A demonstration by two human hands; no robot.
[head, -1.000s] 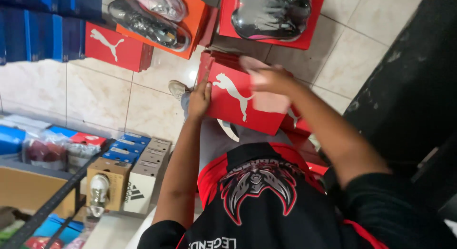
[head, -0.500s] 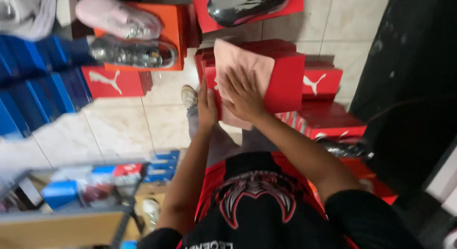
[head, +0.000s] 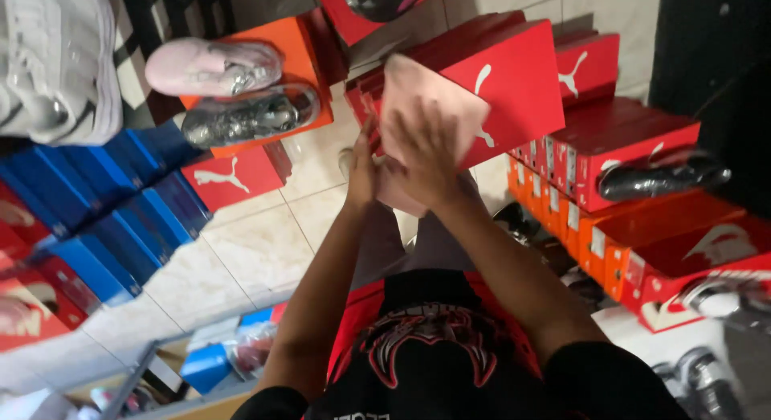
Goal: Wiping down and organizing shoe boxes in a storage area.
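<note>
Red shoebox [head: 506,75], held tilted above the tiled floor [head: 265,243]; pink cloth [head: 426,107] spread on its lid. Right hand [head: 426,159] flat, fingers open, pressing the cloth. Left hand [head: 361,171] grips the box's near edge. Stacked red boxes [head: 634,147] just right of it.

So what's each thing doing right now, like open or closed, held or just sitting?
Red cardboard shoebox: lid on, tilted, held up by both hands.
Pale pink cloth: spread flat on the box, pressed under the right hand.
Left hand: grip on the box's lower edge.
Right hand: open, fingers spread on the cloth.
Pink shoe: lying on an orange box.
Blue boxes: closed, stacked.
</note>
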